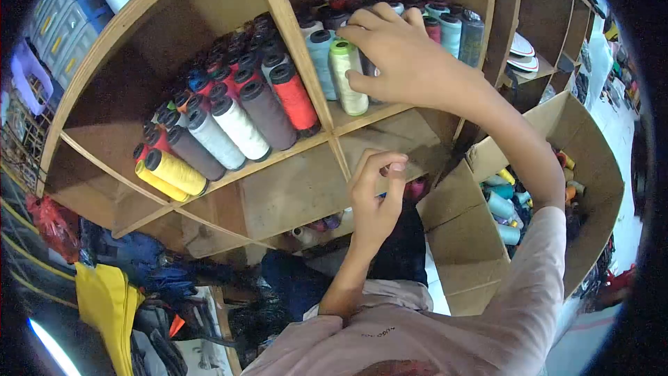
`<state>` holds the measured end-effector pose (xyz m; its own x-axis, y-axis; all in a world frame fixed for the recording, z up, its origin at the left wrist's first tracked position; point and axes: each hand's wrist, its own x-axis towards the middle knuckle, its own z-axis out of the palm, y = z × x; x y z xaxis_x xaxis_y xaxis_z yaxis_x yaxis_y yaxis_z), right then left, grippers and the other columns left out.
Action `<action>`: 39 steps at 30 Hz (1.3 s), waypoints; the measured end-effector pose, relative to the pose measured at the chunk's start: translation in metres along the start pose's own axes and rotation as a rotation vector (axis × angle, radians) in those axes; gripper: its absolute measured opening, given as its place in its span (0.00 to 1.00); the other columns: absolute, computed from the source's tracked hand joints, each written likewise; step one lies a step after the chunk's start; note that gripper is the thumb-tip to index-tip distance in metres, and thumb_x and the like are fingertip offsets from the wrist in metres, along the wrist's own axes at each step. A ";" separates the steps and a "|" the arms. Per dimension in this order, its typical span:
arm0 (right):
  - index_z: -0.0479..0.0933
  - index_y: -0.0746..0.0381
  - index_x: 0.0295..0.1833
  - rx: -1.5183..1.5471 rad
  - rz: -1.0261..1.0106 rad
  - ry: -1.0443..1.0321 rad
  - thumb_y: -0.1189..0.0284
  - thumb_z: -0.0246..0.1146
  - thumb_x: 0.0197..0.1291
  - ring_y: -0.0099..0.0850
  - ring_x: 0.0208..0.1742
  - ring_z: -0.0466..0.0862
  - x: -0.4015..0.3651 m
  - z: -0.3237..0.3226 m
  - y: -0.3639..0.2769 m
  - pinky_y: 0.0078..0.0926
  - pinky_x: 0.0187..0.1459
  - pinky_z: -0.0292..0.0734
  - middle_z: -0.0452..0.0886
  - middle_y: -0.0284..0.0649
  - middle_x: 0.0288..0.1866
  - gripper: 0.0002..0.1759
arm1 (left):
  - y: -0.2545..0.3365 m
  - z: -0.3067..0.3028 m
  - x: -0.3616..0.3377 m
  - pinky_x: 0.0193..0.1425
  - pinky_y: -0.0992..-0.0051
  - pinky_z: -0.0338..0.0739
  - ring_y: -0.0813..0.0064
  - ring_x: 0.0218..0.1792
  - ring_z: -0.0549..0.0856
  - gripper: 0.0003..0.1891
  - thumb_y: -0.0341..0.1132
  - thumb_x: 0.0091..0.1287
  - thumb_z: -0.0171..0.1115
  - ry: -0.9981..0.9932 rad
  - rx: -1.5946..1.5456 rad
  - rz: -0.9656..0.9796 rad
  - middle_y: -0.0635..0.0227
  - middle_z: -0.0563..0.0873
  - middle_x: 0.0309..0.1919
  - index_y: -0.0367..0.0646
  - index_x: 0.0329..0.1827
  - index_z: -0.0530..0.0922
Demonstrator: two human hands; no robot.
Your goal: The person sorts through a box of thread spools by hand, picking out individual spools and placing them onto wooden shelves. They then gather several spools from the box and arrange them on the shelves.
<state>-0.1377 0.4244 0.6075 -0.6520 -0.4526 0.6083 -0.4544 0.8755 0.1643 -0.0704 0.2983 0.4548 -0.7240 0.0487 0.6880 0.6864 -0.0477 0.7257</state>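
My right hand (408,56) arches over the front row in the upper right compartment. Its thumb lies against the side of a pale green spool of thread (348,80), with a fingertip at the spool's bright green top. That spool stands at the compartment's front edge, next to a light blue spool (322,63). Lower down, in front of the shelf, my left hand (378,195) is raised with curled fingers, the thumb close to the index finger and nothing visible between them. Many red, white, grey and yellow spools, such as a red one (295,99), fill the left compartment.
A wooden divider (289,35) separates the two compartments. At right, an open cardboard box (463,230) holds loose spools, including light blue ones (502,205). A yellow cloth (104,306) hangs at lower left. Plastic drawers (66,24) stand at upper left.
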 end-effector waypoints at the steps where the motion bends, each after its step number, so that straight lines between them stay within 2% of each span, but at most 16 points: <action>1: 0.78 0.65 0.60 0.001 0.003 0.001 0.60 0.65 0.54 0.39 0.60 0.72 -0.002 -0.001 0.001 0.43 0.57 0.63 0.77 0.42 0.56 0.30 | -0.001 0.001 0.000 0.47 0.77 0.74 0.76 0.39 0.80 0.03 0.24 0.69 0.58 -0.003 0.001 -0.001 0.65 0.80 0.36 0.35 0.42 0.79; 3: 0.79 0.64 0.58 0.019 -0.052 0.142 0.58 0.64 0.55 0.41 0.59 0.74 -0.010 -0.003 0.005 0.47 0.54 0.65 0.78 0.43 0.53 0.28 | -0.005 0.001 0.000 0.41 0.76 0.75 0.72 0.34 0.80 0.04 0.24 0.67 0.61 0.009 0.002 0.048 0.62 0.82 0.34 0.37 0.42 0.81; 6: 0.78 0.62 0.59 -0.014 -0.103 0.260 0.60 0.63 0.57 0.40 0.57 0.76 -0.027 -0.015 0.014 0.46 0.53 0.65 0.78 0.41 0.53 0.26 | -0.006 0.003 -0.002 0.41 0.75 0.75 0.72 0.35 0.81 0.03 0.24 0.68 0.60 0.023 -0.005 0.017 0.61 0.83 0.35 0.37 0.42 0.81; 12: 0.76 0.60 0.59 0.007 -0.023 0.173 0.65 0.63 0.58 0.44 0.54 0.76 -0.082 -0.054 0.025 0.43 0.54 0.70 0.77 0.42 0.52 0.22 | 0.001 0.027 -0.004 0.41 0.74 0.76 0.71 0.36 0.82 0.04 0.24 0.66 0.61 -0.062 -0.005 0.006 0.60 0.83 0.36 0.36 0.42 0.81; 14: 0.77 0.61 0.56 -0.054 0.048 0.214 0.68 0.64 0.58 0.44 0.53 0.76 -0.103 -0.062 0.027 0.43 0.53 0.71 0.77 0.43 0.52 0.21 | 0.000 0.039 -0.010 0.42 0.70 0.76 0.65 0.36 0.83 0.05 0.22 0.63 0.61 -0.107 -0.016 -0.003 0.60 0.83 0.36 0.36 0.41 0.81; 16: 0.77 0.63 0.52 -0.069 0.047 0.258 0.71 0.65 0.57 0.46 0.51 0.78 -0.122 -0.073 0.028 0.41 0.51 0.72 0.78 0.45 0.48 0.17 | 0.002 0.057 -0.019 0.49 0.68 0.75 0.65 0.40 0.83 0.03 0.25 0.64 0.62 -0.249 -0.022 0.014 0.61 0.84 0.35 0.38 0.38 0.82; 19: 0.75 0.65 0.46 -0.070 0.301 0.181 0.75 0.65 0.57 0.49 0.45 0.79 -0.154 -0.095 0.040 0.39 0.48 0.73 0.79 0.47 0.40 0.12 | 0.001 0.088 -0.022 0.52 0.61 0.73 0.58 0.41 0.82 0.06 0.28 0.59 0.64 -0.409 0.090 0.307 0.63 0.83 0.35 0.42 0.39 0.84; 24: 0.73 0.67 0.42 0.000 0.603 0.085 0.77 0.63 0.59 0.51 0.34 0.81 -0.217 -0.098 0.075 0.43 0.40 0.76 0.79 0.49 0.34 0.08 | -0.007 0.163 -0.009 0.51 0.60 0.76 0.60 0.40 0.83 0.07 0.31 0.59 0.64 -0.470 -0.046 0.515 0.64 0.84 0.36 0.42 0.39 0.82; 26: 0.73 0.66 0.43 -0.058 0.678 -0.003 0.76 0.62 0.60 0.53 0.35 0.83 -0.247 -0.090 0.086 0.46 0.39 0.76 0.81 0.51 0.35 0.07 | -0.011 0.191 0.003 0.49 0.61 0.79 0.61 0.41 0.84 0.07 0.33 0.60 0.63 -0.753 -0.090 0.654 0.64 0.83 0.35 0.42 0.38 0.80; 30: 0.74 0.63 0.42 -0.154 0.844 -0.181 0.70 0.62 0.61 0.53 0.39 0.84 -0.315 -0.064 0.121 0.49 0.41 0.77 0.83 0.51 0.36 0.09 | -0.035 0.244 -0.004 0.41 0.59 0.81 0.61 0.38 0.84 0.06 0.35 0.61 0.61 -1.057 0.039 0.710 0.63 0.80 0.28 0.43 0.34 0.77; 31: 0.75 0.62 0.42 -0.154 0.829 -0.167 0.69 0.64 0.60 0.53 0.41 0.85 -0.330 -0.056 0.128 0.48 0.42 0.78 0.84 0.51 0.37 0.09 | -0.045 0.253 -0.014 0.39 0.56 0.81 0.59 0.38 0.85 0.05 0.35 0.62 0.59 -1.010 0.022 0.737 0.62 0.81 0.28 0.43 0.34 0.77; 34: 0.75 0.61 0.43 -0.094 0.920 -0.320 0.68 0.64 0.60 0.52 0.43 0.85 -0.357 -0.046 0.138 0.48 0.42 0.78 0.85 0.49 0.38 0.09 | -0.069 0.258 -0.047 0.37 0.54 0.81 0.56 0.36 0.86 0.06 0.36 0.63 0.58 -1.131 0.057 0.633 0.61 0.82 0.27 0.44 0.34 0.78; 35: 0.77 0.59 0.46 -0.078 0.935 -0.407 0.68 0.64 0.60 0.49 0.43 0.85 -0.371 -0.041 0.148 0.49 0.43 0.79 0.86 0.47 0.38 0.11 | -0.078 0.261 -0.051 0.36 0.52 0.80 0.54 0.33 0.87 0.06 0.35 0.63 0.58 -1.334 0.119 0.612 0.59 0.85 0.28 0.45 0.36 0.80; 36: 0.77 0.59 0.46 -0.067 0.955 -0.407 0.68 0.64 0.60 0.49 0.43 0.85 -0.373 -0.037 0.148 0.49 0.43 0.79 0.86 0.47 0.38 0.11 | -0.081 0.261 -0.052 0.36 0.52 0.80 0.54 0.33 0.87 0.06 0.35 0.63 0.58 -1.356 0.114 0.609 0.59 0.85 0.28 0.45 0.36 0.80; 38: 0.78 0.58 0.50 -0.161 0.858 -0.541 0.66 0.65 0.59 0.49 0.43 0.86 -0.374 -0.035 0.147 0.49 0.43 0.80 0.86 0.46 0.39 0.14 | -0.076 0.256 -0.052 0.36 0.51 0.81 0.52 0.31 0.87 0.07 0.37 0.64 0.59 -1.438 0.179 0.509 0.58 0.86 0.29 0.45 0.38 0.81; 39: 0.78 0.57 0.53 -0.033 0.814 -0.493 0.65 0.64 0.59 0.49 0.44 0.86 -0.378 -0.034 0.148 0.49 0.44 0.81 0.86 0.47 0.40 0.17 | -0.060 0.244 -0.039 0.40 0.51 0.82 0.53 0.36 0.88 0.09 0.38 0.64 0.61 -1.461 0.262 0.467 0.56 0.87 0.33 0.47 0.43 0.82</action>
<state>0.0624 0.7308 0.4277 -0.9469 0.2842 0.1506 0.2644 0.9544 -0.1386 -0.0668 0.5429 0.3853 0.1357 0.9815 0.1351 0.9288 -0.1735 0.3274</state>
